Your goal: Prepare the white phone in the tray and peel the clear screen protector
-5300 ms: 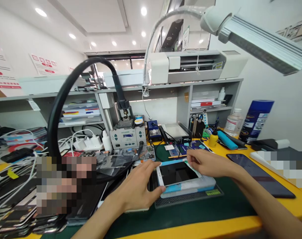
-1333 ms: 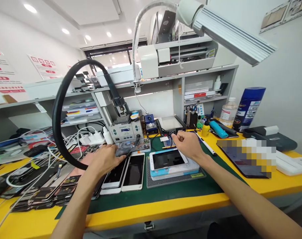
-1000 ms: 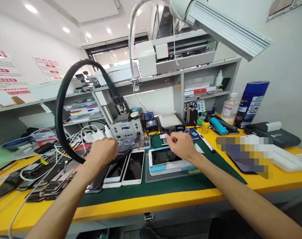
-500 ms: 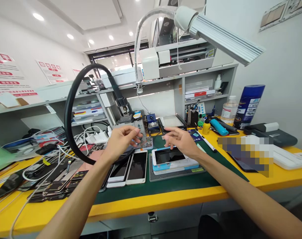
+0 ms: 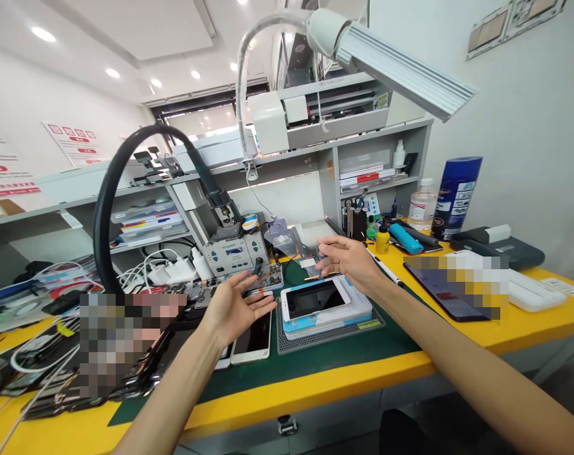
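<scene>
My left hand [image 5: 232, 306] is open, palm turned up and fingers spread, above a white phone [image 5: 252, 338] that it partly covers. My right hand [image 5: 346, 260] has its fingertips closed on the edge of a clear plastic sheet [image 5: 287, 241], which stretches away to the left; its exact kind is unclear. Below the right hand, a white-framed phone [image 5: 315, 299] with a dark screen lies face up on a blue and white box [image 5: 357, 311]. Under the box is a grey perforated pad [image 5: 296, 344].
A black hose [image 5: 101, 208] arches at left, near a grey control unit [image 5: 234, 253]. Stacked phone parts [image 5: 69, 395] and white cables crowd the left. A yellow bottle [image 5: 382, 241], a blue spray can [image 5: 457, 199] and a dark phone [image 5: 450, 294] stand or lie right. A lamp [image 5: 405, 69] hangs overhead.
My left hand has opened, turned palm up and come lower and nearer. A clear plastic sheet now shows at my right fingertips. The view has shifted slightly right.
</scene>
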`<state>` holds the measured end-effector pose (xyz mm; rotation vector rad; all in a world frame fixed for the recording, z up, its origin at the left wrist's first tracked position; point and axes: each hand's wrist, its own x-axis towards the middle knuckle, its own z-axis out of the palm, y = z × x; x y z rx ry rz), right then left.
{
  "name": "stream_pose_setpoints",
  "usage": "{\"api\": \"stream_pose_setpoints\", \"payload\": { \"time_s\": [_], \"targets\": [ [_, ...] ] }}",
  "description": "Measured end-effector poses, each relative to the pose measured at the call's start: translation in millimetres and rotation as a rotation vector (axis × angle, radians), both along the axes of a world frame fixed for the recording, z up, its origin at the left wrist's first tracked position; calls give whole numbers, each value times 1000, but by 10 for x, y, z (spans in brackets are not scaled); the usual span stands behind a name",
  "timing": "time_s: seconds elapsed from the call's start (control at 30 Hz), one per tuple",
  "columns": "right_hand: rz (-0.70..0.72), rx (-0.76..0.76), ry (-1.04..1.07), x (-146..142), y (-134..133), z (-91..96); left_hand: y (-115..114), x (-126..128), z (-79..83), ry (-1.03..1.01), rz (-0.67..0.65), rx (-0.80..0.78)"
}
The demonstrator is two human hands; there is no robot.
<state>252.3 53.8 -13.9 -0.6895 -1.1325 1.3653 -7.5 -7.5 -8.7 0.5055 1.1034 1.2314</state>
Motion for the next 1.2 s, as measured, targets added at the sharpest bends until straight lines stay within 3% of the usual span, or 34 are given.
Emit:
{"api": "stream_pose_setpoints", "payload": {
  "time_s": [0.23, 0.33, 0.43, 0.53, 0.6, 0.9, 1.2],
  "targets": [
    [60, -31, 37, -42, 22, -61, 209, 21, -72, 54, 202, 79],
    [96, -81, 107, 7, 67, -53, 128, 22, -45, 117, 343, 259],
    [125, -151, 192, 77, 95, -7, 30, 30, 40, 162, 396, 495],
    [137, -211, 267, 138, 103, 44, 27, 66, 125, 196, 334, 630],
    [143, -237, 298, 161, 104, 62, 94, 107, 153, 198, 265, 633],
    [150, -217, 251, 141, 98, 33, 496, 258, 48, 77, -30, 374],
    [169, -199, 195, 102, 68, 6, 503, -90, 13, 77, -58, 405]
  ]
}}
